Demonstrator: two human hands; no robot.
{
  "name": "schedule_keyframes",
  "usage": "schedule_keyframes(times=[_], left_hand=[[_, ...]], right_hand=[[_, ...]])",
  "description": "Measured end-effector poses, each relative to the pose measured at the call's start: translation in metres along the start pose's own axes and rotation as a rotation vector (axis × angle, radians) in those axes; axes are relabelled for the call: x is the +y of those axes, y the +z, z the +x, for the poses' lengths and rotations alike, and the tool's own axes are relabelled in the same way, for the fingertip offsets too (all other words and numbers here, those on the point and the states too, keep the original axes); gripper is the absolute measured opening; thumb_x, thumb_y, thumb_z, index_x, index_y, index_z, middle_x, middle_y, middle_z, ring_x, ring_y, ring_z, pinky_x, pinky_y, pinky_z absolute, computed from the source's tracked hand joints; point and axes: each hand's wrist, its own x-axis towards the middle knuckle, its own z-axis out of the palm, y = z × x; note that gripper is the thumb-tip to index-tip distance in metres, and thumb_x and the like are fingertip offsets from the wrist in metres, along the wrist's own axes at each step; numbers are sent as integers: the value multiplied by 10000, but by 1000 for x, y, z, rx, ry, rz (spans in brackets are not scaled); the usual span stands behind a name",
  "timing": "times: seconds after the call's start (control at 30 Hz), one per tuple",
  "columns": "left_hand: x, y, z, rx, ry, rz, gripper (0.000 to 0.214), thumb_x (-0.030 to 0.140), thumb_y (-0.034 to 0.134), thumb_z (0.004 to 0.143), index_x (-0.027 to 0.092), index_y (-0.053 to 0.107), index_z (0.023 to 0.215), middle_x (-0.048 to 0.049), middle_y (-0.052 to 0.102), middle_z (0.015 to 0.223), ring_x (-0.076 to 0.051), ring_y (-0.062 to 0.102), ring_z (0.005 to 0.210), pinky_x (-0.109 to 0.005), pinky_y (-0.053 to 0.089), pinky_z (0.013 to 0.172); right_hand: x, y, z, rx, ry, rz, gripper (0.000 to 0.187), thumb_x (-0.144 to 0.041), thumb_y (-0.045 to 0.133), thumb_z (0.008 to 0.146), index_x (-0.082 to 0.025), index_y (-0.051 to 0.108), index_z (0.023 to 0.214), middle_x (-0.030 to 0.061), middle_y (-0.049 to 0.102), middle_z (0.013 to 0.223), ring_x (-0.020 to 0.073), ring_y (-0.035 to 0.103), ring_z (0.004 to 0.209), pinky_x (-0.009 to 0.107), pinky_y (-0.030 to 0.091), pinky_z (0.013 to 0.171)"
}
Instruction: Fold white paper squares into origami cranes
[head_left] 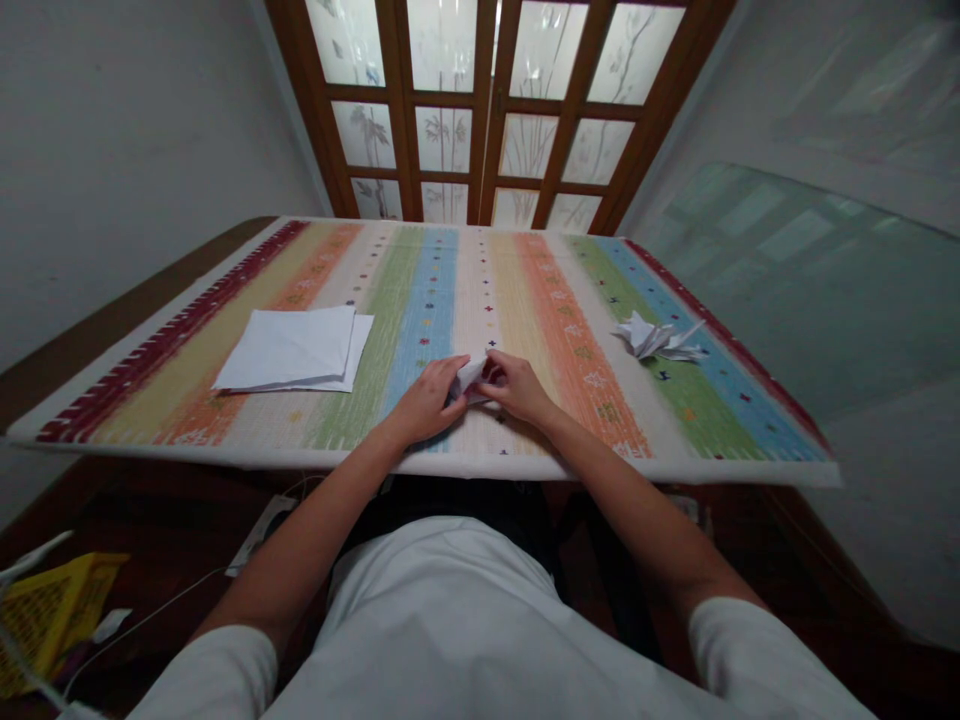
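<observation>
A small piece of folded white paper point(471, 374) is between my two hands, low over the table near its front edge. My left hand point(430, 402) grips its left side with the fingers closed, the thumb toward me. On the other side, my right hand point(517, 388) pinches the paper between thumb and fingers. Parts of the folds are hidden behind the fingers. To the left lies a stack of white paper sheets point(289, 348), its edges not lined up. Several folded paper cranes point(656, 340) sit clustered on the right.
A striped, colourful tablecloth point(405, 290) covers the table. Behind it stand wooden doors with glass panes point(444, 140). A glass sheet point(810, 270) leans at the right wall. On the floor at the left are a yellow plastic basket point(56, 610) and a power strip point(259, 535) with cables.
</observation>
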Motion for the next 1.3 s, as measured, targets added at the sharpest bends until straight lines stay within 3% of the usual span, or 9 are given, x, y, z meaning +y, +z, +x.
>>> schedule_keyframes(times=[0.13,0.23,0.33,0.53,0.67,0.83,1.1,1.2,1.3], left_hand=[[-1,1,0,2,-24,13,730,115,542,887,190,466,1609,-161,588,1595,-337,537,1488,-608,418,1288],[-1,1,0,6,-29,13,735,80,508,859,183,498,1587,-156,600,1577,-330,546,1472,-600,423,1289],[0,-1,1,25,-35,28,635,122,533,909,183,547,1541,-155,622,1536,-331,559,1440,-590,440,1269],[3,-3,2,112,-87,84,389,268,473,1080,181,654,1413,-161,661,1424,-326,580,1360,-565,468,1222],[0,-2,3,134,-113,72,399,237,430,1091,187,668,1408,-151,667,1389,-309,602,1315,-547,483,1204],[-4,0,3,156,-99,33,390,244,418,1105,170,683,1383,-156,684,1348,-298,640,1276,-523,510,1172],[1,-2,3,212,-113,45,352,424,487,1132,192,741,1208,-120,735,1157,-271,715,1070,-426,586,1005],[3,-3,4,218,-133,54,334,379,470,1134,189,746,1136,-114,735,1117,-260,716,1029,-414,591,980],[5,-4,3,205,-115,29,288,316,484,1111,195,728,1205,-118,728,1197,-264,710,1132,-424,581,1040]], right_hand=[[3,-4,1,134,6,-41,141,-312,729,898,-232,646,979,58,719,972,204,635,821,334,514,758],[9,-4,2,242,42,-56,265,-321,792,835,-237,628,1024,79,709,1070,211,623,851,343,511,766],[14,-2,3,186,89,-11,363,-314,833,765,-238,625,1053,58,699,1043,196,608,804,327,493,724],[10,2,1,101,63,14,331,-265,766,772,-255,619,1068,-19,623,845,185,567,752,311,467,712],[8,2,1,105,63,72,380,-260,791,745,-247,599,1073,-9,633,884,181,561,750,317,474,720],[10,2,2,96,-2,69,201,-242,752,772,-236,641,940,35,662,981,203,601,875,316,488,763],[9,5,0,50,-72,73,276,-146,715,791,-241,657,1044,-4,667,889,172,578,774,303,475,729],[3,2,-3,-2,-125,39,249,-191,752,828,-238,683,1062,16,709,935,183,612,815,310,506,757],[0,1,-5,-38,-143,55,288,-302,773,893,-239,710,1167,49,763,1028,204,665,881,313,539,762]])
